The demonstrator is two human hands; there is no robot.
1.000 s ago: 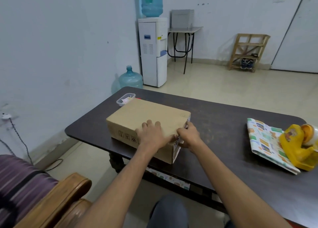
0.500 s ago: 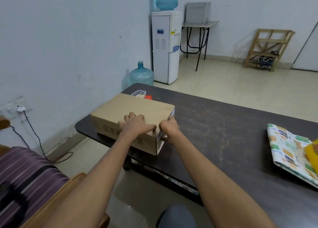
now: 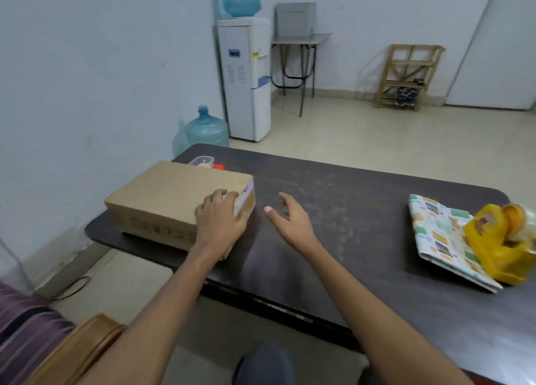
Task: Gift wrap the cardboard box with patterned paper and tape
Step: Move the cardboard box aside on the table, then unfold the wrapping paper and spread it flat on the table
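Note:
A plain cardboard box lies flat on the left end of the dark table. My left hand rests on the box's near right corner, fingers curled over its top edge. My right hand hovers above the bare tabletop just right of the box, fingers spread and holding nothing. Folded patterned wrapping paper lies at the table's right end. A yellow tape dispenser sits on top of that paper.
A small clear plastic container and something red sit behind the box. A wooden armrest and striped cushion are at lower left. A water dispenser and a spare bottle stand beyond the table.
My right hand has let go of the box's right end and moved right, opening above the table. My left hand stays on the box. The view has swung right.

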